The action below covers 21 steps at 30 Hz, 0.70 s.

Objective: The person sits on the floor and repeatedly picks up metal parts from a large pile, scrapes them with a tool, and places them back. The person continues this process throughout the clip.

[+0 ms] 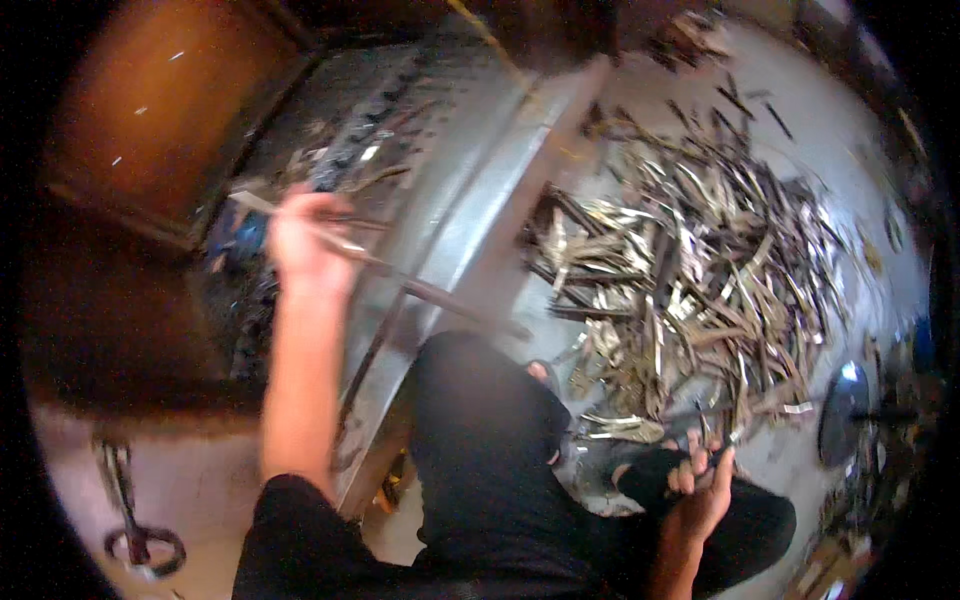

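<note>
My left hand [305, 235], blurred by motion, is closed around a long, narrow metal strip [440, 296]. The strip's pale end sticks out beyond the fingers, and its darker length slants down toward my knee. This hand is over a dark box-like recess [330, 130] with small metal bits in it. Low on the right, my right hand [700, 478] has its fingers curled beside my folded leg. Something thin and dark seems to be in its grip, too small to make out. Just beyond it lies a large heap of flat metal strips [690, 270], grey and brown.
A metal ledge [475, 215] runs diagonally between the recess and the heap. An orange-brown panel [180, 110] rises at the far left. A dark round object [845, 412] stands right of the heap, and a ring-ended metal piece [145, 550] is at the lower left.
</note>
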Tool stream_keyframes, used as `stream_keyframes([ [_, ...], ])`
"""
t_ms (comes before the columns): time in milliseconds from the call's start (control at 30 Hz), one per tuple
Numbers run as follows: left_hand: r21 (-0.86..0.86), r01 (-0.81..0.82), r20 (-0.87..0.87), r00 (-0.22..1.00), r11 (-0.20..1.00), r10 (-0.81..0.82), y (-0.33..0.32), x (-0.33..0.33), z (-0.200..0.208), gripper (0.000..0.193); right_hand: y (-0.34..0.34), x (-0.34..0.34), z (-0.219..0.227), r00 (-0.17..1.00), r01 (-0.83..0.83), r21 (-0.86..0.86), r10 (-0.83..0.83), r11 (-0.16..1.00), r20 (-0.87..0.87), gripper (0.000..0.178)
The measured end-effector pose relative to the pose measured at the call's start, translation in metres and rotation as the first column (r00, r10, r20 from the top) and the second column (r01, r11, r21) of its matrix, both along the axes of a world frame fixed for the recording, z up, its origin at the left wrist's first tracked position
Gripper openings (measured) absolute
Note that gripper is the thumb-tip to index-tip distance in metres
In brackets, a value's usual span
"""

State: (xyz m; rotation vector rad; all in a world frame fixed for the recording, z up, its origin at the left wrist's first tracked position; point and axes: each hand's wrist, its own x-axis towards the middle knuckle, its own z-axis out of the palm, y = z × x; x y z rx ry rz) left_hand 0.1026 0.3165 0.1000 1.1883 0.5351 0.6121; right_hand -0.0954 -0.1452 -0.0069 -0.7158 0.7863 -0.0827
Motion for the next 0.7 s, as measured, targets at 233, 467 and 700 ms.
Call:
stream_keyframes([
  [233, 0.301, -0.484, -0.113, 0.837, 0.822, 0.535, 0.345, 0.101, -0.015, 0.052, -0.009, 0.018, -0.004, 0.993, -0.024, -0.017, 0.021, 1.0, -0.118, 0.042],
  [467, 0.522, -0.227, -0.448, 0.747, 0.822, 0.491, 0.403, 0.203, -0.059, 0.081, -0.031, 0.016, 0.012, 0.98, 0.131, -0.064, -0.139, 0.989, -0.143, 0.026],
  [700, 0.961, 0.276, -0.253, 0.865, -0.008, -0.434, -0.078, 0.177, -0.18, 0.042, -0.033, 0.025, 0.001, 0.953, 0.152, -0.002, -0.147, 0.988, -0.266, 0.029],
])
